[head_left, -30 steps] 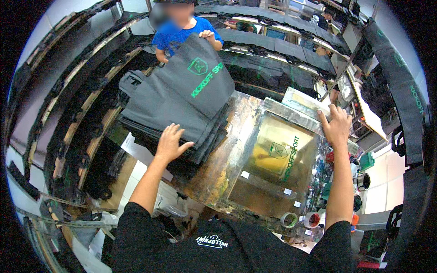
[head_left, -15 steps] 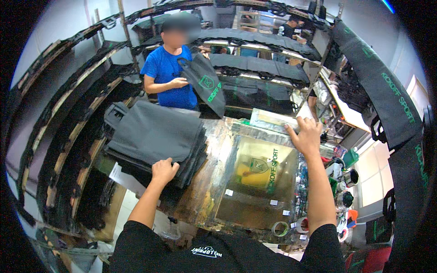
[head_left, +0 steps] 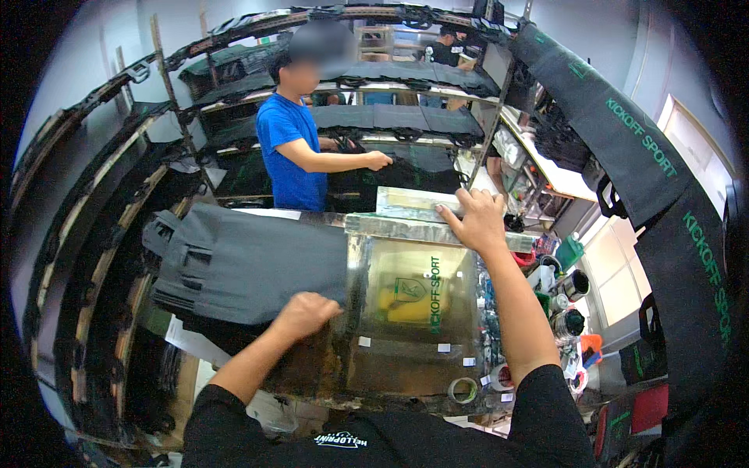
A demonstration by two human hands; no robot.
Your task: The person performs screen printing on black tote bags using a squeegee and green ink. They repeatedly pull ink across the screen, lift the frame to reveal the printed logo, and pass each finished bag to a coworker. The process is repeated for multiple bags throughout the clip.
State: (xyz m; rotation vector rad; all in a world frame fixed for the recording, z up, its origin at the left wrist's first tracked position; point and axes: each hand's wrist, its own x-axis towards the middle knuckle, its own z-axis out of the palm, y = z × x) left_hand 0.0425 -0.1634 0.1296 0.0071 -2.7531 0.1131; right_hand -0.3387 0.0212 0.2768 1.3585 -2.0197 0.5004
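Note:
My left hand [head_left: 309, 314] is closed on the near right corner of the top black bag [head_left: 265, 242], whose cloth stretches over a stack of like bags. Beside it on the worktable lies a framed printing screen [head_left: 373, 292] with a green crest and lettering over a yellow patch. My right hand [head_left: 477, 218] is at the screen's far end, fingers curled and thumb laid across the right end of a pale, flat squeegee [head_left: 407, 201]. Its fingertips are partly hidden behind that far edge.
A person in a blue shirt [head_left: 290, 148] stands across the table before shelves of black bags [head_left: 390, 117]. Tape rolls [head_left: 463, 390] sit near the front edge; jars [head_left: 576, 285] and bottles crowd the right. Printed black bags [head_left: 640, 140] hang at far right.
My left hand has drawn the top bag's edge rightward, toward the screen. My right hand stays at the squeegee. The person in blue has turned and lowered the bag. The view has shifted right.

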